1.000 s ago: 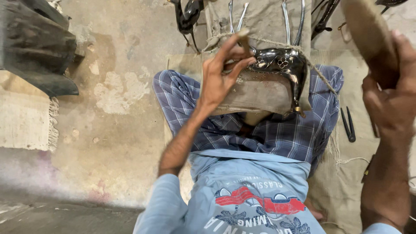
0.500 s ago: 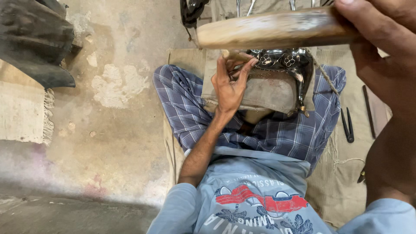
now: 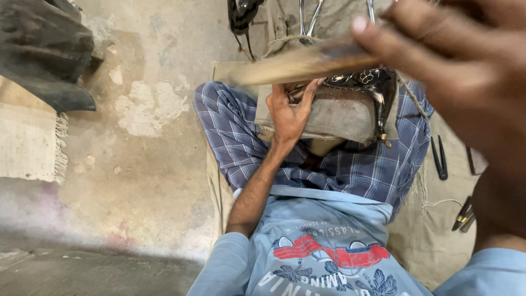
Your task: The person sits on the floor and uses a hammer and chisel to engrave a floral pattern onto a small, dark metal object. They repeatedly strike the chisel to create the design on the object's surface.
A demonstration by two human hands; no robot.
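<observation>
The head camera looks straight down on a person seated on the floor (image 3: 137, 164), legs in blue checked cloth folded around a block-shaped stand wrapped in grey-brown cloth (image 3: 334, 115). A dark shoe (image 3: 364, 82) with shiny ornamental trim lies upside down on top of that stand, which sits in the lap so that the work stays close and cannot slide off.

The left hand (image 3: 289, 109) is pressed against the near end of the shoe and the stand's top edge, fingers spread and curled over it, thumb up. It is clamped on the shoe, apparently to steady it against blows or pressure from above.

The right hand (image 3: 455, 71) is very close to the lens, large and blurred. Its fingers are wrapped around the thicker end of a long pale wooden tool (image 3: 296, 66), whose shaft reaches leftward across the shoe. It hangs just above the shoe; whether it touches cannot be told through the blur.

Beyond the stand a cloth (image 3: 329, 22) carries metal tools, including pincers (image 3: 308, 22). To the right, on the tan mat (image 3: 438, 235), lie dark pliers (image 3: 439, 159) and smaller tools (image 3: 463, 215), all within easy reach. A frayed rug edge (image 3: 33, 142) lies at far left.
</observation>
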